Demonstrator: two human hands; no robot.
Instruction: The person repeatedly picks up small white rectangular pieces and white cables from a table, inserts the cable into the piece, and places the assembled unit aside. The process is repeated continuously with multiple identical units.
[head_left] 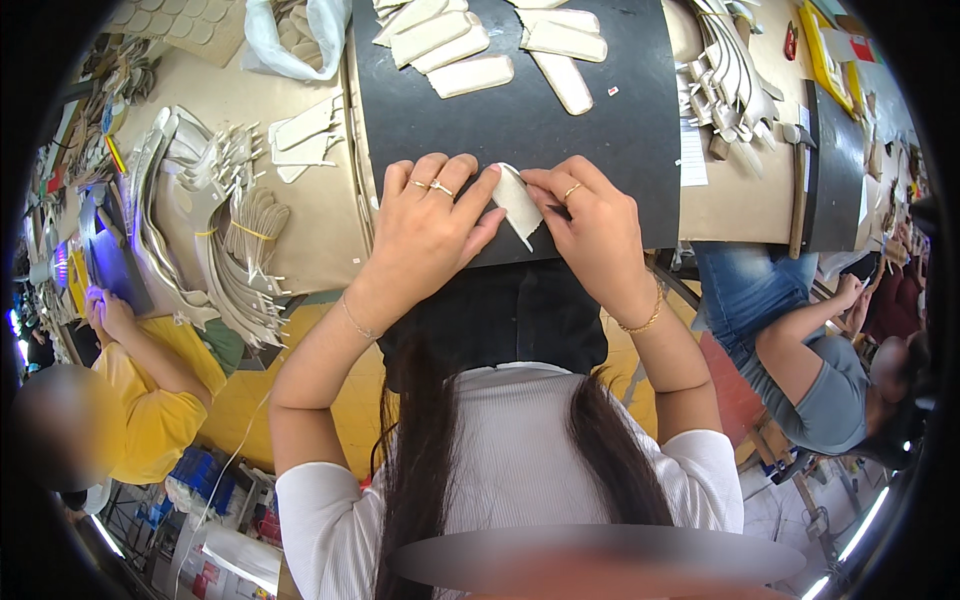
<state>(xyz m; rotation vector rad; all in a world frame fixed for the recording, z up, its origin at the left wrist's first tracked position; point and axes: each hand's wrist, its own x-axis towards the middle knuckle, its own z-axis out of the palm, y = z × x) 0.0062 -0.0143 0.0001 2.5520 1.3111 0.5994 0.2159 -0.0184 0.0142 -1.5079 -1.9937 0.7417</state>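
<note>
Close to the near edge of a black work mat (430, 125), I hold a small cream-coloured flat piece (518, 207), rounded at its far end, with one edge finely jagged. My left hand (428, 215) grips its left edge between thumb and index finger. On the other side, my right hand (590, 220) pinches its upper right edge, fingers curled. The piece looks tilted or folded, and the fingertips partly cover it. Several similar cream pieces with rounded ends (470, 75) lie in loose overlapping stacks farther up the mat.
Bundles of curved cream strips (215, 235) lie on the table at left, near flat cut pieces (305, 130). A white plastic bag (298, 40) stands at the back. At right are more strips (735, 75) and a hammer (797, 190). Co-workers sit on both sides.
</note>
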